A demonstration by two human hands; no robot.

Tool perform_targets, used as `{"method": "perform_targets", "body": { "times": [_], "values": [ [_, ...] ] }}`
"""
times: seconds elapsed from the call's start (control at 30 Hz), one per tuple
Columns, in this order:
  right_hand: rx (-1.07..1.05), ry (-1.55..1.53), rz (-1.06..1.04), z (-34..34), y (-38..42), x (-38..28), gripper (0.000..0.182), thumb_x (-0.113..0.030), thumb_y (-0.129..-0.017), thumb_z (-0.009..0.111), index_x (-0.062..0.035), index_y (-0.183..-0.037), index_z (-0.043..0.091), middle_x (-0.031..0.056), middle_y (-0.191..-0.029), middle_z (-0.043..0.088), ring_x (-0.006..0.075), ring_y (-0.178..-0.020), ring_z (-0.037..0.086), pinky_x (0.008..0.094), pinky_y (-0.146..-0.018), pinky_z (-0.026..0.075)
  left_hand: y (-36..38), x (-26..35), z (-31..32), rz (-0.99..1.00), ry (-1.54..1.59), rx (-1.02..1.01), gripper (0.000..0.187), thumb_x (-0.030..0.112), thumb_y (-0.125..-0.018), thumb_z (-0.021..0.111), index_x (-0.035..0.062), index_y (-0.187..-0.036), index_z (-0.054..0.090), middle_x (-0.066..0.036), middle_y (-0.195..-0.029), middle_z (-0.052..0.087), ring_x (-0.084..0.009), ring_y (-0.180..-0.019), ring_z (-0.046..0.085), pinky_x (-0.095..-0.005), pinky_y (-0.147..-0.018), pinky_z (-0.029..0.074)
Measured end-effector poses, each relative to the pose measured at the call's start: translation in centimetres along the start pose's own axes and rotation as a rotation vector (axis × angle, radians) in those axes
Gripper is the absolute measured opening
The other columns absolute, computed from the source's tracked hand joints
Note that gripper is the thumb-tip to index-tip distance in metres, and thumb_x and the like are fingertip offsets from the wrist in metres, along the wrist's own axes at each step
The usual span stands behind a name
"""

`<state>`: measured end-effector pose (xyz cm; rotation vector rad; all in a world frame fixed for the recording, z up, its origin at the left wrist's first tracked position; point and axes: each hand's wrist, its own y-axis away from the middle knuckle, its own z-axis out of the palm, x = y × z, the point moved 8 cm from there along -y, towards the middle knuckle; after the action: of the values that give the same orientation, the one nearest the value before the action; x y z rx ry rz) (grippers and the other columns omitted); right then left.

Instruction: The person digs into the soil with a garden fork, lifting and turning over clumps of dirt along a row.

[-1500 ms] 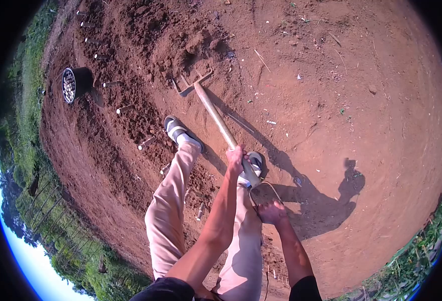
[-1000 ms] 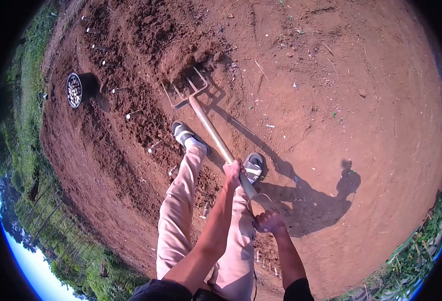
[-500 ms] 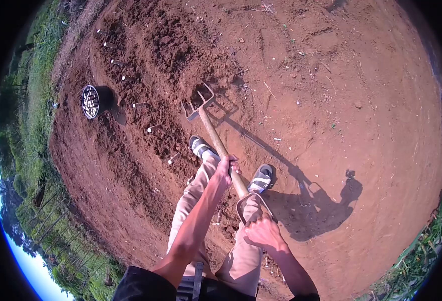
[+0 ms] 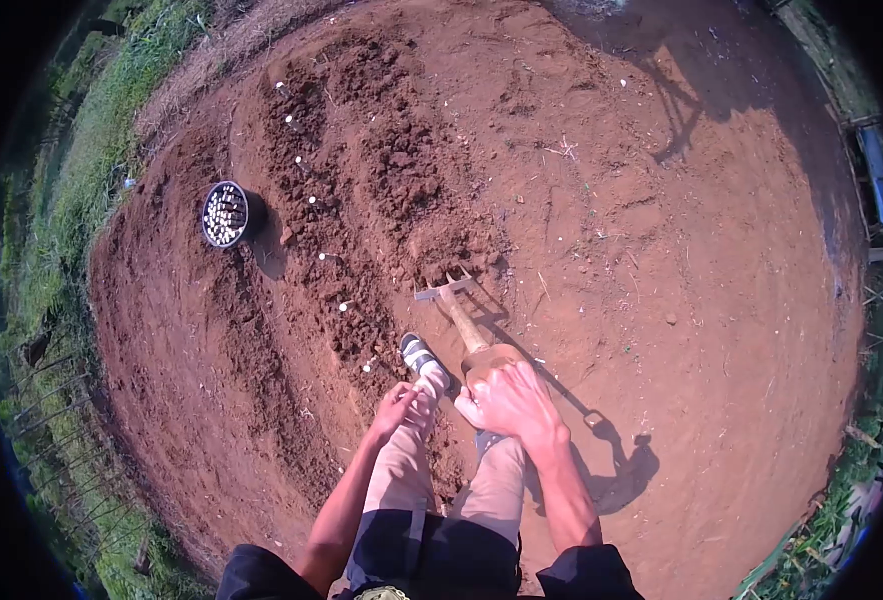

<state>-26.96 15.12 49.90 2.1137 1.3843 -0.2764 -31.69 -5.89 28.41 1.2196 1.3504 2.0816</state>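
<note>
A garden fork with a wooden shaft stands with its tines in loose brown soil, its handle end toward me. My right hand is wrapped round the handle at the top. Off the shaft, my left hand hangs over my left leg with its fingers curled; whether anything small is in it cannot be seen. My left foot in a striped sandal is on the soil left of the fork; the right foot is mostly hidden behind the right hand and leg.
A dark bucket full of pale short pieces sits on the soil at the left. Several pale pieces stand in a row along the dug soil. Green plants border the left edge; shadows fall at the right.
My left hand has let go of the shaft and moved left. The fork now stands more upright, its handle raised toward me with my right hand on it. The view has shifted.
</note>
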Motion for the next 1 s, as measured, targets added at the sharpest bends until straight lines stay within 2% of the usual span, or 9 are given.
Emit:
{"method": "perform_targets", "body": {
  "times": [0.13, 0.27, 0.33, 0.47, 0.63, 0.73, 0.8, 0.87, 1.0],
  "values": [
    [0.035, 0.097, -0.041, -6.2, -6.4, -4.6, 0.035, -0.033, -0.075, 0.050, -0.0042, -0.060, 0.063, 0.0192, -0.059, 0.058, 0.0327, -0.056, 0.060, 0.0406, -0.057, 0.046, 8.4, -3.0, -15.5, 0.048, -0.097, 0.486, 0.027, 0.029, -0.088, 0.050, 0.0026, -0.097, 0.048, -0.013, -0.071, 0.063, -0.0202, -0.052, 0.061, -0.0296, -0.043, 0.050],
    [0.086, 0.163, -0.034, -6.6, -12.8, -4.7, 0.037, -0.035, -0.074, 0.050, -0.0036, -0.061, 0.065, 0.0202, -0.060, 0.058, 0.0337, -0.058, 0.060, 0.0418, -0.057, 0.048, 18.9, -13.1, -26.0, 0.020, 0.352, 0.855, 0.019, 0.023, -0.089, 0.045, 0.0046, -0.096, 0.047, -0.012, -0.068, 0.061, -0.0189, -0.050, 0.060, -0.0308, -0.040, 0.049],
    [0.137, 0.198, -0.016, -3.9, -15.8, -1.7, 0.038, -0.036, -0.073, 0.050, -0.0037, -0.062, 0.065, 0.0206, -0.060, 0.059, 0.0339, -0.059, 0.060, 0.0424, -0.058, 0.049, 23.5, -20.9, -27.8, -0.094, 0.454, 0.980, 0.017, 0.026, -0.088, 0.046, 0.0106, -0.095, 0.047, -0.009, -0.072, 0.059, -0.0223, -0.052, 0.060, -0.0358, -0.042, 0.050],
    [0.149, 0.284, -0.016, -0.9, -18.7, 1.7, 0.037, -0.036, -0.073, 0.049, -0.0043, -0.063, 0.066, 0.0207, -0.061, 0.059, 0.0343, -0.059, 0.060, 0.0425, -0.059, 0.049, 26.9, -33.5, -24.8, -0.299, 0.317, 0.936, 0.019, 0.020, -0.086, 0.048, 0.0066, -0.099, 0.046, -0.015, -0.073, 0.061, -0.0263, -0.054, 0.061, -0.0380, -0.045, 0.052],
    [0.132, 0.263, 0.062, -0.8, -16.9, 0.6, 0.038, -0.037, -0.073, 0.049, -0.0052, -0.060, 0.066, 0.0189, -0.060, 0.060, 0.0332, -0.062, 0.061, 0.0431, -0.062, 0.048, 26.6, -25.8, -12.3, -0.560, 0.451, 0.617, 0.020, 0.020, -0.086, 0.048, 0.0048, -0.098, 0.047, -0.015, -0.076, 0.060, -0.0270, -0.059, 0.062, -0.0437, -0.050, 0.053],
    [0.100, 0.255, 0.107, 0.2, -14.3, 0.0, 0.036, -0.038, -0.072, 0.050, -0.0078, -0.061, 0.066, 0.0179, -0.060, 0.060, 0.0329, -0.063, 0.061, 0.0430, -0.063, 0.048, 24.1, -24.4, -10.3, -0.501, 0.458, 0.551, 0.019, 0.021, -0.086, 0.048, 0.0058, -0.098, 0.048, -0.014, -0.077, 0.061, -0.0269, -0.059, 0.062, -0.0446, -0.052, 0.053],
    [0.032, 0.254, 0.117, 0.9, -12.7, 0.0, 0.036, -0.039, -0.072, 0.050, -0.0088, -0.064, 0.067, 0.0184, -0.064, 0.061, 0.0330, -0.066, 0.062, 0.0428, -0.066, 0.048, 21.4, -23.8, -10.3, -0.272, 0.348, 0.521, 0.021, 0.020, -0.087, 0.046, 0.0079, -0.104, 0.045, -0.015, -0.079, 0.061, -0.0281, -0.060, 0.063, -0.0453, -0.051, 0.053],
    [-0.035, 0.265, 0.116, 1.3, -12.1, 0.3, 0.036, -0.040, -0.072, 0.049, -0.0098, -0.067, 0.068, 0.0188, -0.068, 0.062, 0.0332, -0.069, 0.062, 0.0426, -0.068, 0.049, 20.4, -23.5, -10.8, -0.222, 0.416, 0.553, 0.022, 0.020, -0.087, 0.046, 0.0084, -0.106, 0.043, -0.015, -0.080, 0.062, -0.0278, -0.061, 0.063, -0.0442, -0.051, 0.053],
    [-0.342, 0.249, 0.168, 1.9, -11.7, -0.6, 0.043, -0.046, -0.076, 0.046, -0.0127, -0.091, 0.069, 0.0196, -0.093, 0.063, 0.0339, -0.091, 0.060, 0.0422, -0.083, 0.046, 21.6, -21.2, -11.1, -0.120, 0.616, 0.630, 0.022, 0.023, -0.089, 0.046, 0.0107, -0.107, 0.045, -0.013, -0.083, 0.063, -0.0226, -0.064, 0.062, -0.0409, -0.056, 0.053]
  ]
}}
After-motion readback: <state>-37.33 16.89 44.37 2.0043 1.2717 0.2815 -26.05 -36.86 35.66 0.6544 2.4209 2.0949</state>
